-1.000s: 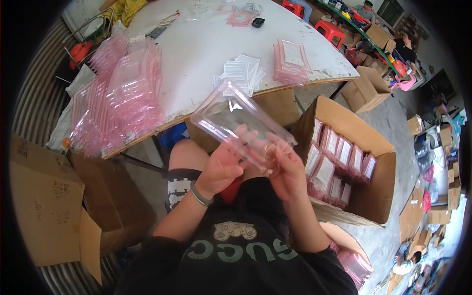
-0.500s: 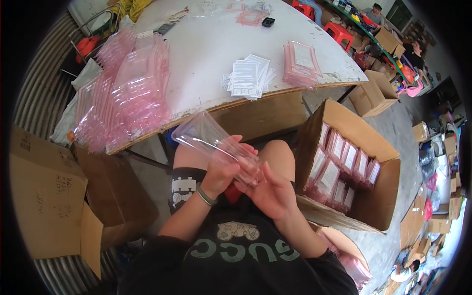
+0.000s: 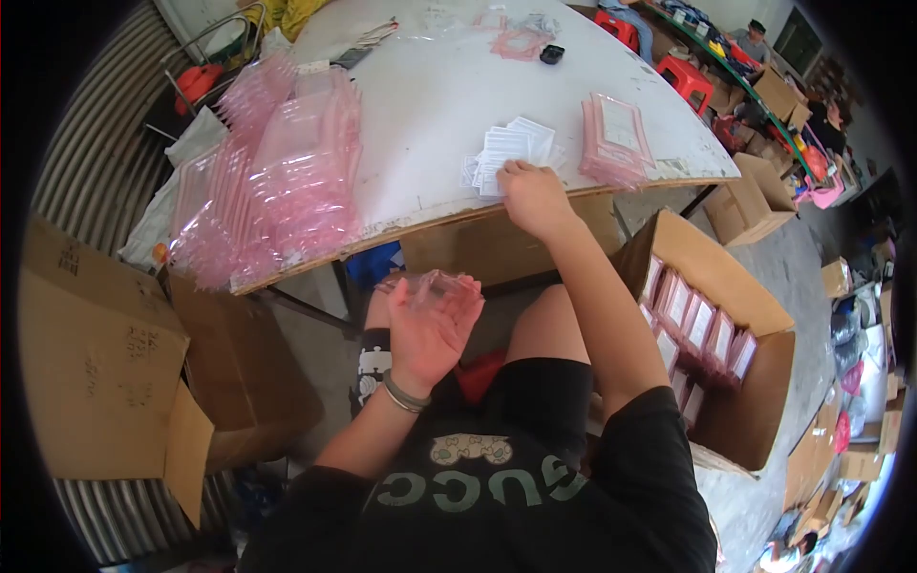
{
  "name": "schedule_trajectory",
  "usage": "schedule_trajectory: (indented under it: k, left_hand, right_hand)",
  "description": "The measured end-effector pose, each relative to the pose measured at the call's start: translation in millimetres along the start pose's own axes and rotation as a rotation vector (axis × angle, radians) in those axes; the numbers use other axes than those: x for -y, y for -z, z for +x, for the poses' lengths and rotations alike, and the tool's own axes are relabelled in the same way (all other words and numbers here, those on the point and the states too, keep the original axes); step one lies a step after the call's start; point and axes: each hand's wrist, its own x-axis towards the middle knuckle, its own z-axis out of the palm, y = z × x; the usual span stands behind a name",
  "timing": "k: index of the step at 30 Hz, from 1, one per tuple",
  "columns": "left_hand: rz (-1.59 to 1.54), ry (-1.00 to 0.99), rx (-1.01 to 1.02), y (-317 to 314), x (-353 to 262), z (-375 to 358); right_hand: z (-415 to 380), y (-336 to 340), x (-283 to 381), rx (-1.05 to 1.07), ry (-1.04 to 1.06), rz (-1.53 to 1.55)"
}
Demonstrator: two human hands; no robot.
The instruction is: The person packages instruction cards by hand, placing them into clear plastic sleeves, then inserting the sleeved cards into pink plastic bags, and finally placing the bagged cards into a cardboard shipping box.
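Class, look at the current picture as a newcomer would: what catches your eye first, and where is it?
Probably the big heap of shiny pink plastic sleeves on the left of the white table. Next, the right hand at the white cards near the table's front edge, and the left hand above the lap with clear plastic at its fingers.

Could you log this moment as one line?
Left hand: with clear plastic sleeve | Right hand: fingertips at paper cards | Cards: on white table | Pink packs: inside cardboard box
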Motion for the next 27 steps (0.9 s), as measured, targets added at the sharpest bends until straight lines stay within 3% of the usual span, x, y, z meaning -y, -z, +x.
schedule_trajectory:
  k: [2,6,9,11,13,17,19,23,27]
  left_hand:
    - [-0.027,-0.026,-0.005,2,-7,0]
    - [-0.063,0.007,-0.026,4,-5,3]
    - [-0.097,0.045,-0.018,6,-7,7]
    - [-0.159,0.058,-0.009,10,-10,4]
    - [-0.232,0.077,0.006,6,-13,4]
    - [-0.209,0.114,0.004,0,-10,10]
    - [-0.143,0.121,0.07,-6,-5,10]
    - [-0.103,0.121,-0.027,-8,-2,10]
    - [-0.105,0.148,0.026,-9,1,9]
  right_hand:
    - [13,30,-2,0.364,-0.101,0.179]
    - [12,32,-12,0.3,-0.125,0.368]
    - [13,66,-6,-0.073,-0.043,-0.057]
    - [1,122,21,-0.542,-0.041,0.075]
    - [-24,164,48,-0.658,-0.12,0.347]
    - [-73,196,80,-0.447,-0.039,0.98]
    - [-82,199,80,-0.24,0.035,0.86]
    - [-85,206,77,-0.207,0.224,0.516]
    - [-88,217,84,-0.186,0.27,0.418]
